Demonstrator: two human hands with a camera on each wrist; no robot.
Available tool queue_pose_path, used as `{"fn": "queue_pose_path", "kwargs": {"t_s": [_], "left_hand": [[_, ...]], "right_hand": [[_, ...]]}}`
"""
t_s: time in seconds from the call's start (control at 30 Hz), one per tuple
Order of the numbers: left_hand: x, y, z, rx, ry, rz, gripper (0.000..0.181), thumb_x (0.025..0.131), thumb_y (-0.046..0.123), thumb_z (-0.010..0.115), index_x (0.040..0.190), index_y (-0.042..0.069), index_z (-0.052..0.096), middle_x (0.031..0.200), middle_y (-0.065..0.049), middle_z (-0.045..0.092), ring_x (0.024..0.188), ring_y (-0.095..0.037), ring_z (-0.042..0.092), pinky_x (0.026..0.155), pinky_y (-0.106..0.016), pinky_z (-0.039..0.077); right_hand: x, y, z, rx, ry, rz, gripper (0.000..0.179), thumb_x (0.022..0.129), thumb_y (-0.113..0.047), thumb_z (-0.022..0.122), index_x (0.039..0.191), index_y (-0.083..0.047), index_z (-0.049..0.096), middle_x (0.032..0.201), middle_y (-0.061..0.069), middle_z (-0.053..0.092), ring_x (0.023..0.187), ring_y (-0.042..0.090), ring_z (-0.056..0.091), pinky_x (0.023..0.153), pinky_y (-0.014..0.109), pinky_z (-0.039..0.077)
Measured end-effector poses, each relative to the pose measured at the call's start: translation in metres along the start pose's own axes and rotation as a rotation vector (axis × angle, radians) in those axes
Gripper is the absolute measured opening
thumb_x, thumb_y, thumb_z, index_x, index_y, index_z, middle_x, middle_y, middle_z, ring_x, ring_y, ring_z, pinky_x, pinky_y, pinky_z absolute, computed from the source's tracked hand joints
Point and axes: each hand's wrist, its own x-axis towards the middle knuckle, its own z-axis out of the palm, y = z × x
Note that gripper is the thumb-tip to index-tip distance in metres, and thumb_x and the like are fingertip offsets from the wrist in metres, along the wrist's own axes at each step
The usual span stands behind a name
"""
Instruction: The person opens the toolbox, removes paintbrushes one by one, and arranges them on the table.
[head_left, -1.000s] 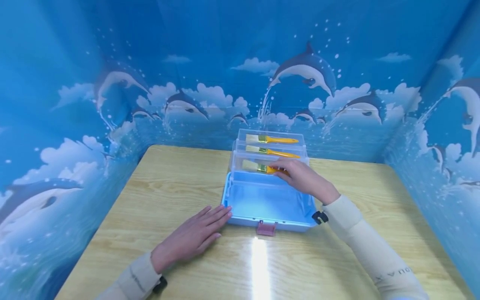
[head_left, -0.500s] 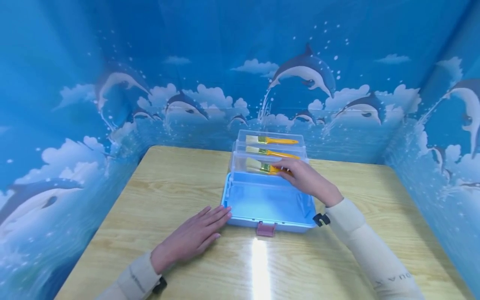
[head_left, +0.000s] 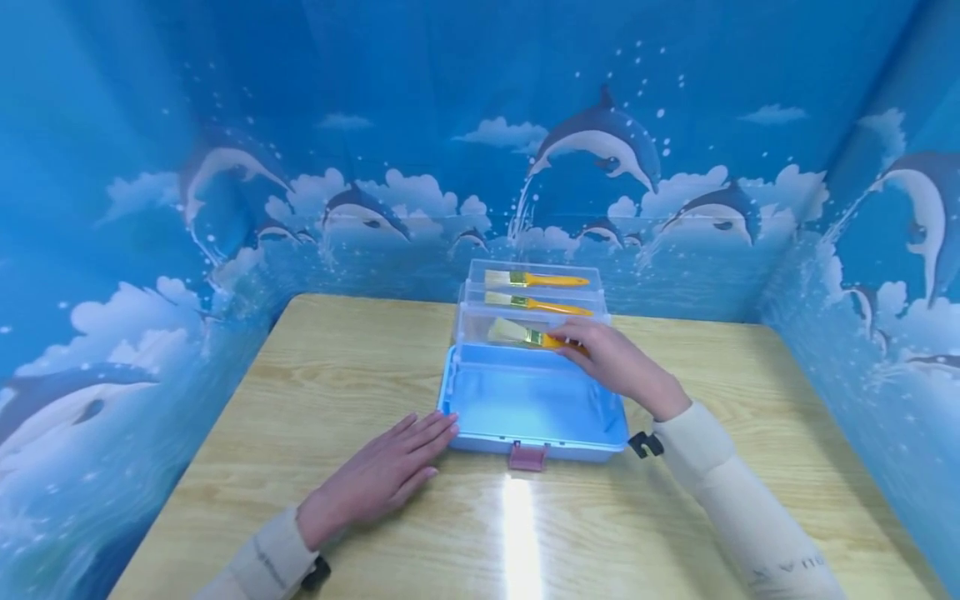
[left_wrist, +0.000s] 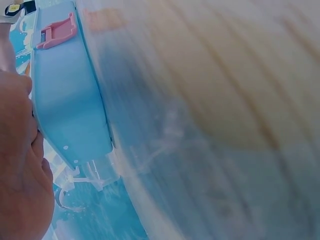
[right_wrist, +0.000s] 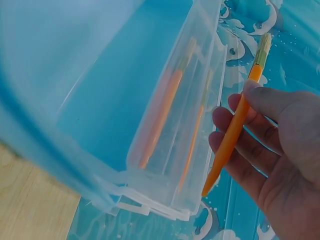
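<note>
A light blue tool box (head_left: 532,408) stands open on the wooden table (head_left: 337,392), its clear tiered trays (head_left: 532,304) fanned out behind it. Two orange-handled brushes (head_left: 536,280) lie in the upper trays. My right hand (head_left: 611,358) pinches the orange handle of a third brush (head_left: 525,335) over the lowest tray; in the right wrist view the brush (right_wrist: 235,125) lies between thumb and fingers beside the clear trays (right_wrist: 180,130). My left hand (head_left: 382,475) rests flat on the table, fingertips touching the box's left front corner (left_wrist: 70,100).
Blue dolphin-print walls (head_left: 187,208) close in the table on three sides. A pink latch (head_left: 527,456) hangs at the box's front edge. Bare wood lies left, right and in front of the box.
My right hand has lifted the brush slightly, tilting its bristles up at the left. The view has shifted a little; my left hand stays put.
</note>
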Motion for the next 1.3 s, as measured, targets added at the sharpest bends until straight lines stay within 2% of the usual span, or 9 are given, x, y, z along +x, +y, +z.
{"fn": "queue_pose_path", "kwargs": {"t_s": [0.2, 0.53, 1.0, 1.2, 1.3], "left_hand": [[-0.001, 0.0, 0.0, 0.003, 0.031, 0.018, 0.055, 0.1, 0.029, 0.039, 0.149, 0.013, 0.02, 0.156, 0.0, 0.016, 0.142, -0.019, 0.018, 0.115, -0.041, 0.019], [-0.001, 0.002, 0.001, 0.012, 0.019, -0.02, 0.057, 0.099, 0.032, 0.041, 0.149, 0.014, 0.02, 0.156, 0.001, 0.016, 0.141, -0.018, 0.019, 0.115, -0.044, 0.02], [-0.001, 0.003, 0.002, 0.008, 0.008, -0.032, 0.055, 0.1, 0.033, 0.036, 0.15, 0.016, 0.017, 0.156, 0.001, 0.015, 0.142, -0.017, 0.016, 0.116, -0.04, 0.013], [-0.001, 0.003, 0.001, 0.006, 0.023, -0.034, 0.055, 0.1, 0.033, 0.037, 0.149, 0.016, 0.019, 0.156, 0.001, 0.016, 0.142, -0.017, 0.018, 0.116, -0.042, 0.017], [-0.001, 0.002, 0.001, 0.002, 0.005, -0.042, 0.055, 0.1, 0.033, 0.035, 0.15, 0.017, 0.018, 0.156, 0.002, 0.015, 0.142, -0.016, 0.016, 0.116, -0.043, 0.016]], "right_hand": [[-0.005, 0.0, 0.002, -0.033, 0.019, 0.024, 0.029, 0.088, -0.013, 0.064, 0.116, -0.022, 0.064, 0.111, -0.007, 0.064, 0.103, 0.012, 0.059, 0.083, 0.033, 0.054], [-0.018, -0.002, 0.002, -0.024, 0.021, 0.049, 0.035, 0.089, -0.014, 0.063, 0.124, -0.02, 0.06, 0.114, -0.005, 0.062, 0.105, 0.014, 0.058, 0.085, 0.035, 0.054], [-0.036, 0.002, 0.001, -0.051, 0.048, 0.091, 0.037, 0.088, -0.016, 0.064, 0.125, -0.019, 0.06, 0.122, -0.002, 0.061, 0.111, 0.017, 0.056, 0.088, 0.039, 0.053], [-0.041, 0.005, 0.003, -0.082, 0.091, 0.113, 0.038, 0.087, -0.015, 0.066, 0.124, -0.017, 0.06, 0.121, 0.0, 0.061, 0.11, 0.019, 0.057, 0.087, 0.04, 0.053], [-0.045, 0.005, 0.004, -0.096, 0.113, 0.126, 0.038, 0.087, -0.014, 0.066, 0.124, -0.016, 0.06, 0.117, 0.001, 0.062, 0.104, 0.018, 0.059, 0.084, 0.039, 0.055]]}}
